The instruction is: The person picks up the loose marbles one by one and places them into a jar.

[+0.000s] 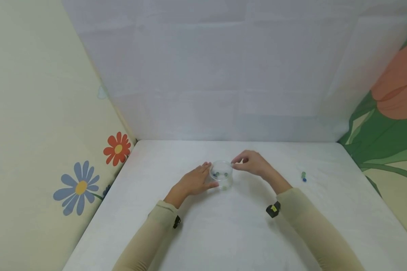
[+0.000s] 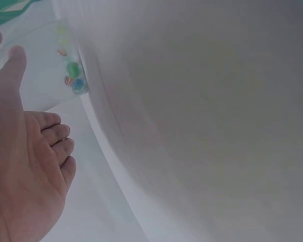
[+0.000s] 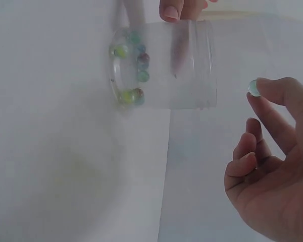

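Note:
A clear round jar (image 1: 228,182) stands upright on the white table, with several coloured marbles (image 3: 143,75) at its bottom. My left hand (image 1: 195,181) is at the jar's left side, its fingers fairly straight and the thumb in front. In the left wrist view that thumb (image 2: 14,68) overlaps the jar (image 2: 43,70); firm contact is hard to tell. Just beyond the jar's rim, at its right, my right hand (image 1: 252,162) pinches a pale green marble (image 3: 253,88) between thumb and forefinger, its other fingers curled.
Two more marbles, one green (image 1: 303,174) and one blue (image 1: 304,180), lie together on the table to the right of my right hand. A white cloth backdrop (image 1: 203,75) rises behind the table (image 1: 230,233). Flower-patterned walls (image 1: 78,188) flank it.

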Action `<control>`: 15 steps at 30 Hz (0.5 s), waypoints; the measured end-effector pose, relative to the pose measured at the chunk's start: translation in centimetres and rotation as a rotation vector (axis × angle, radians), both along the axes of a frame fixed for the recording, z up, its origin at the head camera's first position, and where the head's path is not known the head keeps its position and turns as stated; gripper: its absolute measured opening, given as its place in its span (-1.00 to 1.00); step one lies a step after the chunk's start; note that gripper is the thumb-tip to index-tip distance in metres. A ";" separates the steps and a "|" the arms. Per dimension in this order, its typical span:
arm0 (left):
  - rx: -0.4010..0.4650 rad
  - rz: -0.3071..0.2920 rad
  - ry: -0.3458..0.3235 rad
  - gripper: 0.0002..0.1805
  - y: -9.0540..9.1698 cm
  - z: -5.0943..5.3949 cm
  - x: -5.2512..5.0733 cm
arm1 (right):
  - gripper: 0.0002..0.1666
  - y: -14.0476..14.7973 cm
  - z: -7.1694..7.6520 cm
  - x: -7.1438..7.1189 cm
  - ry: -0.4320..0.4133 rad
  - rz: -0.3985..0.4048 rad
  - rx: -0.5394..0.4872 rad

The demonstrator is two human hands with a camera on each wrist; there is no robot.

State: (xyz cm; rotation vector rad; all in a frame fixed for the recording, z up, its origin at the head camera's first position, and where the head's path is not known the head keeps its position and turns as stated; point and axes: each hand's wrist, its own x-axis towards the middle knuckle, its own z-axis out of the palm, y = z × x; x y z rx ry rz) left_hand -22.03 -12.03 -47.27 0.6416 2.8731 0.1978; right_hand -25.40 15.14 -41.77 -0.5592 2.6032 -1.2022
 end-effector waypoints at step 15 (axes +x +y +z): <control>-0.002 -0.008 0.006 0.07 -0.1 0.2 0.3 | -0.73 -1.6 -0.3 0.1 0.006 0.033 0.011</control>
